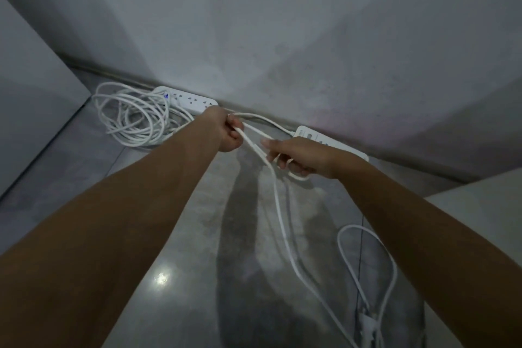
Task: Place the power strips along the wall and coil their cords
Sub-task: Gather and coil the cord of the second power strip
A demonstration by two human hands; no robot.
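Floor (180, 234) of glossy grey tile meets a grey wall (282, 37), two power strips (192, 99) along its base (one coiled cord at upper left). Left hand (226, 133) fingers and right hand (299, 157) fingers close around the loose white cord (282, 223) mid-frame.

Beyond the left hand (226, 133), a power strip (187, 100) lies on the floor (180, 234) against the wall (282, 37), with a coiled cord (132, 116) to its left. Behind the right hand (299, 157) lies a second strip (330, 141). A loose cord (285, 234) runs between both hands and trails back along the floor.
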